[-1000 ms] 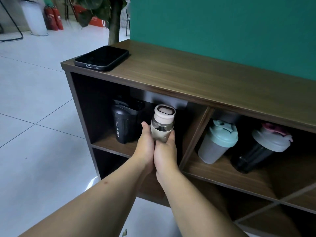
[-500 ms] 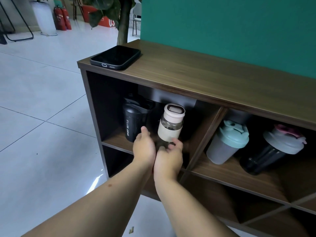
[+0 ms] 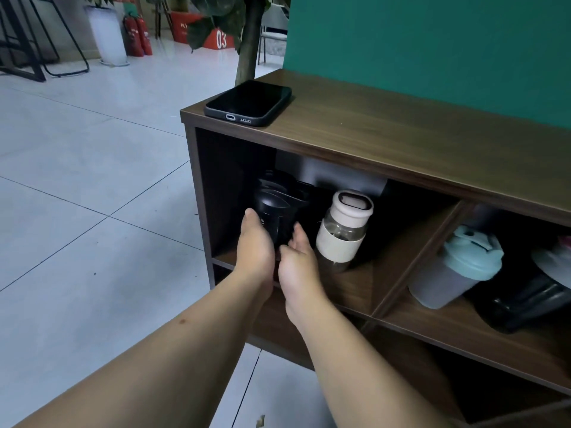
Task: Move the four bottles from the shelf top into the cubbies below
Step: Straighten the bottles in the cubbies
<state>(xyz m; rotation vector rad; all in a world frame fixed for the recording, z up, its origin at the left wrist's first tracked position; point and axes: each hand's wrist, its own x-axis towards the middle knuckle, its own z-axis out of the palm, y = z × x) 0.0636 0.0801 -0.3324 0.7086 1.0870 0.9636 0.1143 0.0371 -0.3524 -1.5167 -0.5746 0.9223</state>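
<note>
A black sport bottle [image 3: 278, 208] stands in the left cubby of the brown shelf [image 3: 386, 143]. My left hand [image 3: 255, 245] and my right hand [image 3: 298, 264] are wrapped around its lower part from both sides. Just to its right, in the same cubby, stands a cream-capped clear bottle [image 3: 343, 230], free of both hands. In the right cubby a grey shaker with a mint lid [image 3: 454, 270] and a dark shaker with a white and pink lid [image 3: 531, 291] lean side by side.
A black phone [image 3: 248, 101] lies on the shelf top's left end, near the edge. A green wall [image 3: 432, 41] rises behind the shelf. Lower cubbies [image 3: 448, 384] sit beneath. White tiled floor [image 3: 92, 180] spreads to the left, with a tree trunk [image 3: 247, 41] beyond.
Both hands let go of the cream-capped bottle, which now stands in the left cubby, and shifted left onto the black sport bottle. The view has swung left.
</note>
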